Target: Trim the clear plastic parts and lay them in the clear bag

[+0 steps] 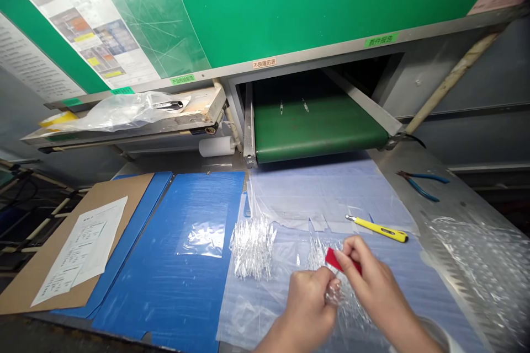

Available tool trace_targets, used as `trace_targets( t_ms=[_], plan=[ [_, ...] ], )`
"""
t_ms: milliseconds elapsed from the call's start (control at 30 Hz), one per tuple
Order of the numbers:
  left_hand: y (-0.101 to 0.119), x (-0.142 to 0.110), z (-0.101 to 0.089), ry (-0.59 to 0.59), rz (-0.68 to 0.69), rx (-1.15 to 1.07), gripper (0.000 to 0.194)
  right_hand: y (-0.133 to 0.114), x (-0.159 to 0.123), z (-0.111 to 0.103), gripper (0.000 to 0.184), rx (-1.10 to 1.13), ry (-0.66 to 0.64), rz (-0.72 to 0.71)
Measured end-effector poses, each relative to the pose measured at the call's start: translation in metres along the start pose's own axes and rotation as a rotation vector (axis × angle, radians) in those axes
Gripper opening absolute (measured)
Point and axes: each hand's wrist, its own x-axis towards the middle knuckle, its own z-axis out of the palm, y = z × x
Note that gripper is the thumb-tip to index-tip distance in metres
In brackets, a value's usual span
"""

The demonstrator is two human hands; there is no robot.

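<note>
My left hand (307,306) is closed around a clear plastic piece (333,293), mostly hidden by the fingers. Close beside it, my right hand (375,281) pinches a small flat red tool (332,258) that looks like a cutter; its tip is near the left hand's fingers and too small to make out. Under and behind both hands lies a loose heap of slim clear plastic parts (317,248), partly covered by them. Left of the hands, a neater pile of the same clear parts (253,248) rests on the plastic-covered table (290,193).
A yellow utility knife (383,230) and blue-handled pliers (424,183) lie at the right, near bubble wrap (480,270). Behind is a green conveyor belt (314,127) carrying two small clear parts. Blue sheets (165,287) and cardboard with papers (136,182) lie left.
</note>
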Motion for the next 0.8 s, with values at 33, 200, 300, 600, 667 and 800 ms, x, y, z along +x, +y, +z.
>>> trace_targets(
  t_ms=[33, 200, 300, 600, 667, 800],
  plan=[
    [0.0, -0.001, 0.0, 0.008, 0.008, -0.035, 0.027, 0.003, -0.001, 0.002, 0.018, -0.003, -0.02, -0.013],
    [0.001, 0.004, -0.007, 0.148, -0.214, -0.491, 0.03, 0.046, 0.004, -0.011, 0.023, -0.129, 0.025, 0.144],
    [-0.004, 0.013, -0.008, 0.213, -0.393, -0.894, 0.032, 0.071, 0.012, -0.028, 0.041, -0.185, 0.053, 0.289],
    [-0.022, 0.017, -0.001, 0.016, -0.733, -1.356, 0.042, 0.075, 0.018, -0.011, 0.033, -0.367, -0.142, 0.238],
    [-0.023, 0.016, -0.002, -0.001, -0.732, -1.364, 0.042, 0.077, 0.017, -0.007, 0.032, -0.377, -0.164, 0.219],
    [-0.026, 0.017, 0.001, -0.028, -0.753, -1.332, 0.034, 0.081, 0.014, -0.005, 0.027, -0.368, -0.192, 0.182]
  ],
)
